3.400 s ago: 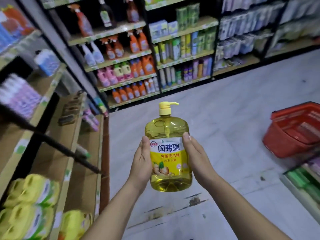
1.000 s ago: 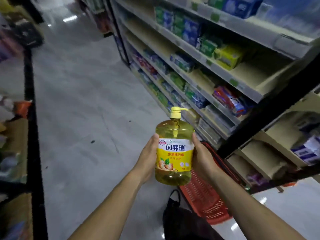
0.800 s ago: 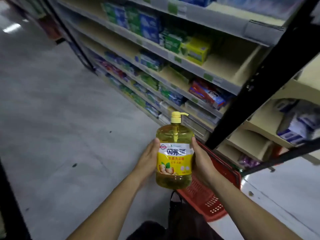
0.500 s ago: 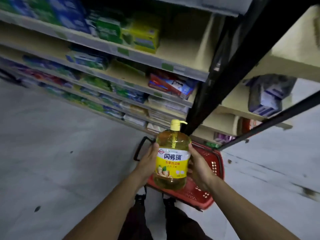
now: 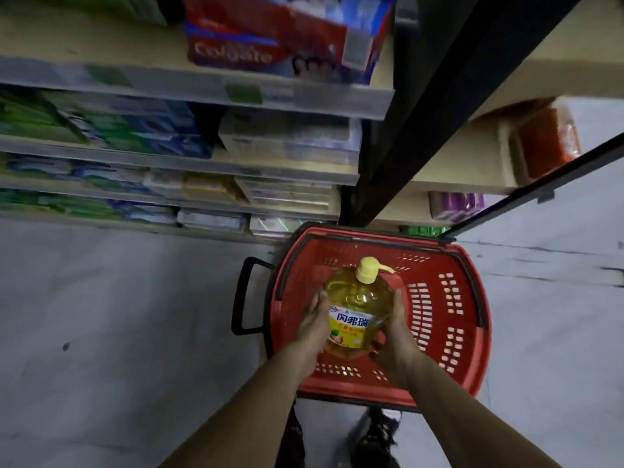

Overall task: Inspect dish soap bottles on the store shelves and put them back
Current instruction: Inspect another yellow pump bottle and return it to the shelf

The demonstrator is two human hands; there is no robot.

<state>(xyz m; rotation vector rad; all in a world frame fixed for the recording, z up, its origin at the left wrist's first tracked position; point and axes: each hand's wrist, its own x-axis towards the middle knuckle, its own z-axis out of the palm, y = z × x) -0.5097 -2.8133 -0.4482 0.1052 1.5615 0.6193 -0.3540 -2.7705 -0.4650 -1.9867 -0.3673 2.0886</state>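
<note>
In the head view, the person holds a round clear plastic bottle of yellow dish soap with a yellow pump cap point(image 5: 358, 307) upright between both hands, above the inside of a red plastic shopping basket with black handles point(image 5: 449, 319) that stands on the grey floor point(image 5: 118, 332). The left hand point(image 5: 315, 324) lies against the left side of the bottle with the fingers wrapped toward its back, and the right hand point(image 5: 393, 336) clasps the right side in the same way, so both hands are closed around the bottle and neither is free. The yellow label with Chinese letters faces the camera. I cannot tell if the bottom of the bottle already touches the basket floor, because the hands and the bottle hide it. Behind the basket there are pale store shelves point(image 5: 270, 106) with boxes of toothpaste, among them a red Colgate box point(image 5: 270, 38), and a black metal post point(image 5: 439, 106) divides the shelf units. No dish soap bottles show on these shelves. I judge that the inspection of this bottle is mostly done, but the return is not: the bottle is over the basket, not on a shelf, so putting it back remains to do.
</note>
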